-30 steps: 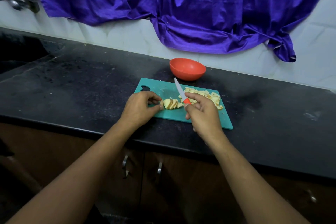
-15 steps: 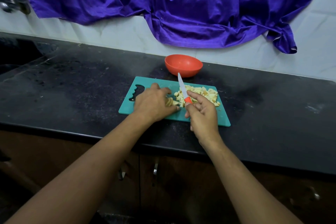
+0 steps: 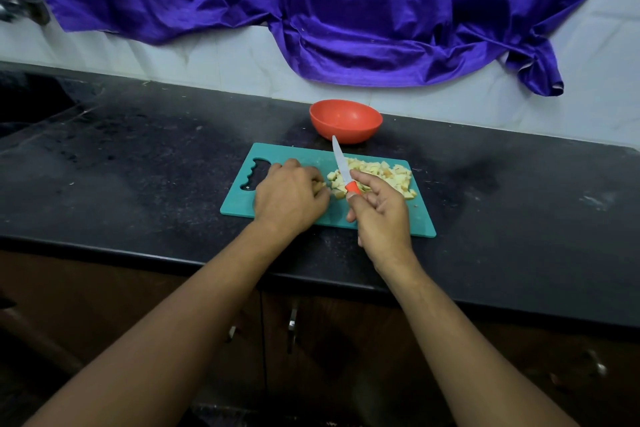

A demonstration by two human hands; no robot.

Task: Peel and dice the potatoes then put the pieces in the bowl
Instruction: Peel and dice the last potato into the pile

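A teal cutting board [image 3: 420,218] lies on the black counter with a heap of pale diced potato [image 3: 384,172] on its right half. My left hand [image 3: 289,194] covers the potato slices [image 3: 320,186] in the board's middle, fingers curled over them; only a sliver shows. My right hand [image 3: 381,215] grips the orange handle of a small white-bladed knife [image 3: 341,166], whose tip points away toward the bowl. An orange bowl [image 3: 345,120] stands just behind the board and looks empty.
The black counter [image 3: 138,166] stretches left and right of the board, its front edge close to my forearms. A purple cloth [image 3: 311,10] hangs on the tiled wall behind. Cabinet doors with metal handles [image 3: 292,324] sit below.
My left hand moved right over the sliced potato and now covers it. The knife stayed upright beside the diced heap, and the view shifted slightly.
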